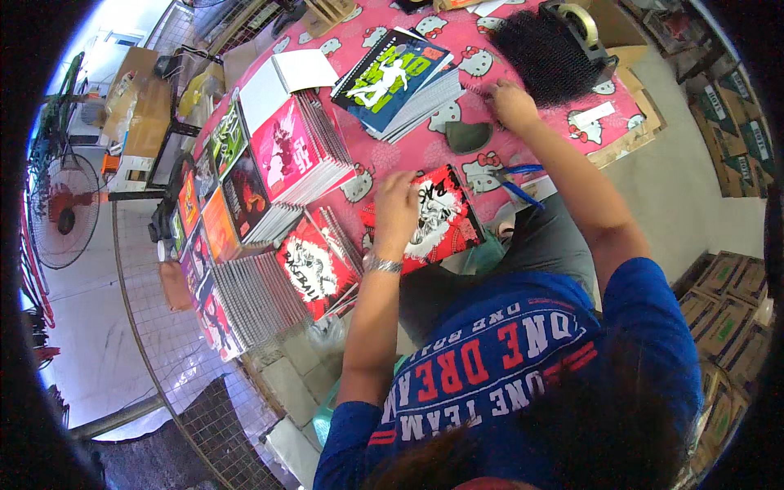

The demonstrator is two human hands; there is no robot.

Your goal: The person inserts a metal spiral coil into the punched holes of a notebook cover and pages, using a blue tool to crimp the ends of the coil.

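Notebook (445,214), red with a white splash and a dark figure on its cover, lies at the near edge of the desk (371,153), right in front of the person (506,359). The left hand (398,206) lies over its upper left part, fingers close together; whether they grip it or only rest there, I cannot tell. The right hand (512,104) is well apart from it, farther up the desk, fingers bent beside a black, finely ribbed bundle (543,61); the fingertips are unclear, so I cannot tell whether they hold anything. Between the hands lies a small dark green piece (468,137) (too plain in shape to name more closely), and to the right of the notebook is a tool with blue handles (521,193). Beyond the left hand sits a dark blue pile (400,82), a green and white player on its top cover. Farther left come a pink pile (290,147), white sheets (273,90) just behind it, a second red stack (310,265) nearer the person, and a spiral-bound row (257,290) beside that. A pale roll of tape (590,28) stands by the black bundle.
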